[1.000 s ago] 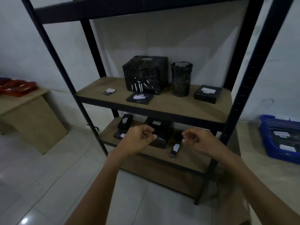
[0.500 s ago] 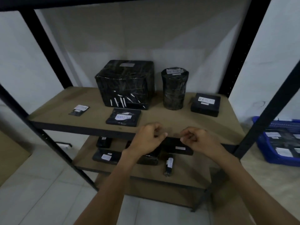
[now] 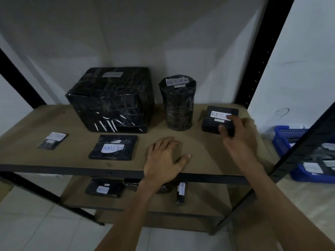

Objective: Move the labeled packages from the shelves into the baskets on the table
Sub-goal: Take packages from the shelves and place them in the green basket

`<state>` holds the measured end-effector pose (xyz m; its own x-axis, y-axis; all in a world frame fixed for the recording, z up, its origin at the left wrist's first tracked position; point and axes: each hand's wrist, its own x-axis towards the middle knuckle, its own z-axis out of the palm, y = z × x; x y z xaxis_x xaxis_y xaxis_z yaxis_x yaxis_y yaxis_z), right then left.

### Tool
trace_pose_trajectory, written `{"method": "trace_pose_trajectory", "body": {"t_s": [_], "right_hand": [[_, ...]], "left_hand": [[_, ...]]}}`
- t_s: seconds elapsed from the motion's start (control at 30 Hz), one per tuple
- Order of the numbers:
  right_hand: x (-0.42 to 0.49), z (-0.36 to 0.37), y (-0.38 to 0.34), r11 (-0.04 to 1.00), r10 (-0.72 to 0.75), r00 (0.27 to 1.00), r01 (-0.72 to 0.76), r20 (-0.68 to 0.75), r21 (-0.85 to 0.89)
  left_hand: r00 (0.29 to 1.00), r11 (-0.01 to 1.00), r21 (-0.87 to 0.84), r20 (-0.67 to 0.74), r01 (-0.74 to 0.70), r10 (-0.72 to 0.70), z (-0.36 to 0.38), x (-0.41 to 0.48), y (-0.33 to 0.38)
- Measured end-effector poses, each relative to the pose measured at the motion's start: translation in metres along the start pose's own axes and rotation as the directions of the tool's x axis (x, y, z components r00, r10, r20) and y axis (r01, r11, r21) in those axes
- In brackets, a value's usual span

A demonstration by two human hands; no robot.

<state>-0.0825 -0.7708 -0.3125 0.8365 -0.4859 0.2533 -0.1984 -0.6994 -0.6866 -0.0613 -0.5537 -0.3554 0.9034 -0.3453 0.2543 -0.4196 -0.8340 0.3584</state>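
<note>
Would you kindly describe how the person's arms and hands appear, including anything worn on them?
Both forearms are bare up to the bottom edge of the picture, with no sleeves in view. The left hand and right hand wear no gloves, and no rings, watch or bracelets show. Dim light hides finer detail.

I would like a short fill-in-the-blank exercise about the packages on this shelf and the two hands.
1. The right hand touches the small black ____ at the shelf's right end.
2. The left hand lies flat on the ____, holding nothing.
3. The label on the round package reads ____.
4. The basket at the right is ____ in colour.

Missing words: box; shelf; RETURN; blue
</note>
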Motion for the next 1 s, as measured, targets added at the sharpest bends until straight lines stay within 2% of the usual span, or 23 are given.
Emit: {"method": "trace_pose_trajectory", "body": {"t_s": [0.07,0.17,0.37,0.47,0.67,0.73,0.8,0.9,1.0], "right_hand": [[0.009,0.008,0.004,0.995,0.042,0.998,-0.038,0.047,-0.095],[0.010,0.020,0.011,0.988,0.077,0.992,-0.063,0.103,-0.139],[-0.009,0.021,0.005,0.999,0.035,0.997,-0.036,0.069,0.017],[-0.020,0.018,0.005,0.995,0.090,0.993,-0.093,0.078,0.035],[-0.013,0.003,0.011,0.969,0.248,0.936,-0.241,0.251,-0.059],[-0.012,0.000,0.015,0.971,0.228,0.925,-0.239,0.304,-0.002],[-0.017,-0.001,0.019,0.965,0.162,0.929,-0.219,0.332,0.143],[-0.033,-0.002,0.021,0.931,0.127,0.961,-0.201,0.247,0.303],[-0.052,-0.004,0.021,0.923,0.100,0.985,-0.144,0.139,0.356]], "left_hand": [[1.000,1.000,0.006,-0.011,-0.009,0.009,0.001,0.000,-0.002],[1.000,1.000,0.007,-0.012,-0.010,0.010,0.001,-0.002,-0.002],[1.000,0.999,0.036,-0.015,-0.026,0.027,0.002,-0.004,-0.002],[0.999,0.999,0.035,-0.010,-0.034,0.034,0.000,-0.005,-0.002],[0.979,0.992,0.088,0.192,-0.089,0.071,-0.009,-0.008,-0.002],[0.970,0.989,0.097,0.228,-0.110,0.086,-0.011,-0.007,-0.004],[0.971,0.986,0.113,0.218,-0.122,0.095,-0.010,-0.006,-0.007],[0.977,0.983,0.134,0.190,-0.124,0.097,-0.006,-0.009,-0.005],[0.980,0.978,0.164,0.174,-0.130,0.101,-0.004,-0.009,-0.004]]}}
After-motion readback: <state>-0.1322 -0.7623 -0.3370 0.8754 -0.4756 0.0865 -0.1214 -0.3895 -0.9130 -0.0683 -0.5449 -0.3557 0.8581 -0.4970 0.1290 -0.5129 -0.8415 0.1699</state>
